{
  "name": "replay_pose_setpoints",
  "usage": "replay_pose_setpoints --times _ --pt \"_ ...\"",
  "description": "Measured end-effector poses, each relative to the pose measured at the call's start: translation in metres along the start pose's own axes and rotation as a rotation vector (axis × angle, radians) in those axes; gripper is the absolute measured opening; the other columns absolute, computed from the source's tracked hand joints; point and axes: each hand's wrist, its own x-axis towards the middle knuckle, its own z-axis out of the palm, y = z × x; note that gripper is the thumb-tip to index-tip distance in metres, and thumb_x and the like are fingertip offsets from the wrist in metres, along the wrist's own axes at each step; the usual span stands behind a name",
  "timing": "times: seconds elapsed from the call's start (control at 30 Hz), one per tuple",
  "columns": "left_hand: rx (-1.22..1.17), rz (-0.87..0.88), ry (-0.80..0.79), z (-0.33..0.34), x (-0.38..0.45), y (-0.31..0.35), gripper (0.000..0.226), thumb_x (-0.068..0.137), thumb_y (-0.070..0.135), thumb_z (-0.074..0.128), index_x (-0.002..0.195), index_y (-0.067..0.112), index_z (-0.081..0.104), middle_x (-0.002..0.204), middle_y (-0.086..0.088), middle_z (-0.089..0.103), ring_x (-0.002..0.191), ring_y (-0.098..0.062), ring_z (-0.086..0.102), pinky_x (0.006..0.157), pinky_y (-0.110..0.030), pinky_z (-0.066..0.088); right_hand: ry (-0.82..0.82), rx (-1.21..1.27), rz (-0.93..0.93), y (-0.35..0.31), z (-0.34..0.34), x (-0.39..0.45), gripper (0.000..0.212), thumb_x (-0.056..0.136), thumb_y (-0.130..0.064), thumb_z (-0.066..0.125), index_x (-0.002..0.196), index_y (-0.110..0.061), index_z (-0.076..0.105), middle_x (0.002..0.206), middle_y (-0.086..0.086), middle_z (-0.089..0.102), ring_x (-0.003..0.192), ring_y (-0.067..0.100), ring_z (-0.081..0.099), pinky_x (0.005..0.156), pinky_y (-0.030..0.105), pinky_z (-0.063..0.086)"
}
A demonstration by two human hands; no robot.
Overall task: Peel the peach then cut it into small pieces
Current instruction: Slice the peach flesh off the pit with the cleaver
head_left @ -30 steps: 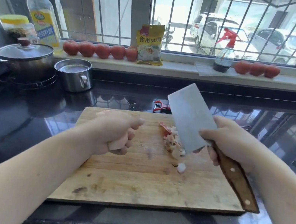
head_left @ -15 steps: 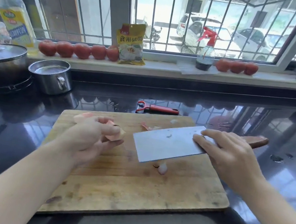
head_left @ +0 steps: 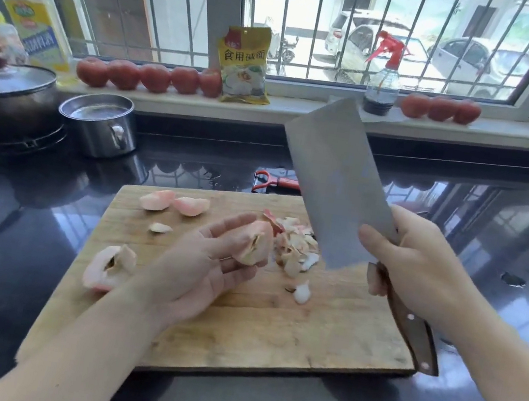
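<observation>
Peeling looks done; cutting step in hand. Left hand (head_left: 208, 260) lies palm up, fingers nearly straight, cradling a pale pink peeled peach wedge with pit hollow (head_left: 254, 242) above the centre of the rectangular wooden cutting board (head_left: 270, 333). Right hand (head_left: 419, 263) is wrapped round the wooden-handled steel cleaver (head_left: 338, 184), blade raised toward 12 o'clock, off the board. Another big peach chunk (head_left: 108, 267) sits at the board's 9 o'clock, two peach slices (head_left: 174, 202) at 11, the peel heap (head_left: 294, 245) at 1. Red peeler (head_left: 276, 181) lies on the black surface (head_left: 495, 219) beyond. Next, I reckon: wedge down flat, fingers tucked back, chop small.
</observation>
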Motion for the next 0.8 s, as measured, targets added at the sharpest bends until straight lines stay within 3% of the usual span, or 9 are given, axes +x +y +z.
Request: replay_pose_setpoints --times 0.1,0.3,0.4,0.47,0.6,0.73,0.8 --pt "0.022 0.046 -0.008 0.006 0.004 -0.005 0.029 0.089 0.013 0.065 0.118 0.013 0.072 0.095 -0.011 0.078 0.074 -0.022 0.072 0.06 -0.025 0.058 -0.058 0.08 -0.014 -0.015 0.009 -0.007 0.013 0.104 -0.013 0.051 0.1 -0.018 0.063 0.079 0.01 0.066 0.044 0.028 0.057 0.046 0.03 0.045" --pt "0.041 0.132 -0.044 -0.006 0.012 -0.018 0.03 0.087 0.019 0.068 0.114 0.012 0.079 0.093 -0.009 0.073 0.079 -0.017 0.068 0.064 -0.023 0.054 -0.12 0.152 0.067 -0.019 0.027 -0.012 0.017 0.105 -0.016 0.049 0.109 -0.022 0.065 0.096 0.026 0.069 0.042 0.026 0.054 0.045 0.03 0.044" --pt "0.273 0.209 -0.035 -0.01 0.011 -0.022 0.044 0.079 0.017 0.085 0.122 0.022 0.077 0.093 0.001 0.071 0.087 -0.013 0.061 0.076 -0.023 0.049 -0.135 0.205 0.138 -0.02 0.031 -0.01 0.017 0.106 -0.018 0.049 0.111 -0.024 0.065 0.094 0.028 0.07 0.042 0.024 0.052 0.045 0.03 0.044" --pt "0.409 0.286 -0.004 -0.007 0.009 -0.025 0.047 0.083 0.018 0.082 0.127 0.026 0.072 0.101 0.007 0.075 0.09 -0.007 0.064 0.078 -0.02 0.049 -0.143 0.213 0.166 -0.02 0.033 -0.01 0.017 0.106 -0.019 0.049 0.111 -0.025 0.065 0.092 0.03 0.07 0.044 0.024 0.053 0.047 0.032 0.045" --pt "0.418 0.361 -0.003 -0.002 0.005 -0.029 0.044 0.087 0.014 0.079 0.128 0.018 0.062 0.106 -0.003 0.078 0.087 -0.013 0.071 0.073 -0.018 0.052 -0.152 0.197 0.176 -0.016 0.035 -0.011 0.018 0.107 -0.023 0.049 0.11 -0.028 0.066 0.086 0.03 0.07 0.046 0.026 0.054 0.051 0.034 0.045" --pt "0.41 0.404 0.031 -0.001 0.003 -0.03 0.05 0.079 0.014 0.082 0.126 0.019 0.066 0.109 -0.013 0.077 0.093 -0.02 0.072 0.074 -0.021 0.055 -0.139 0.157 0.138 -0.016 0.037 -0.015 0.016 0.106 -0.022 0.049 0.108 -0.021 0.065 0.08 0.023 0.071 0.045 0.025 0.056 0.054 0.039 0.049" --pt "0.403 0.416 0.051 -0.002 0.001 -0.029 0.05 0.081 0.008 0.083 0.126 0.023 0.068 0.11 -0.01 0.078 0.097 -0.023 0.074 0.076 -0.02 0.057 -0.116 0.14 0.127 -0.017 0.039 -0.017 0.016 0.106 -0.022 0.048 0.108 -0.021 0.064 0.079 0.02 0.072 0.045 0.025 0.057 0.055 0.043 0.051"
